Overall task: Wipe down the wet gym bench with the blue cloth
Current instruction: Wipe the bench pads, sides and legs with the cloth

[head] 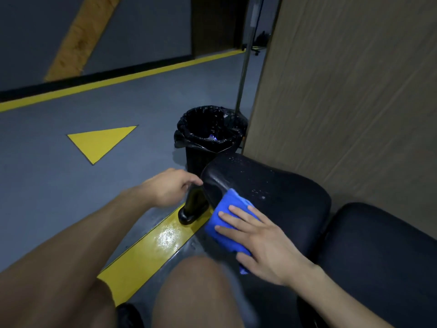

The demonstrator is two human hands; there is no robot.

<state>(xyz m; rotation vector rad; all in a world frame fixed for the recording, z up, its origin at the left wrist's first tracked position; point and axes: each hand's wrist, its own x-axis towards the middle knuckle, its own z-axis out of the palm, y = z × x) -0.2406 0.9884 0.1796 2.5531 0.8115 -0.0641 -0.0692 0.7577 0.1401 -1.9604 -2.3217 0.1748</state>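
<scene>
A person's right hand (262, 242) lies flat, fingers spread, on a folded blue cloth (227, 223), pressing it against the near side edge of a black padded gym bench (272, 185); water droplets bead on the pad's top surface beyond the cloth; a second black pad (383, 252) sits just beside the first, to the right, with a narrow gap between them. The left hand (172, 185) reaches toward the far end of the bench, fingers loosely curled and touching the pad's rim, holding nothing that can be seen; below it a black bench leg (192, 207) stands on a yellow floor stripe (146, 252) with a wet sheen. The person's bare knees (196, 292) fill the lower part of the view. Beyond the bench, a black bin (208, 136) lined with a black bag stands on the grey floor (59, 185) near a tan wall panel (354, 91); a yellow triangle (101, 142) is painted on the floor to the left.
</scene>
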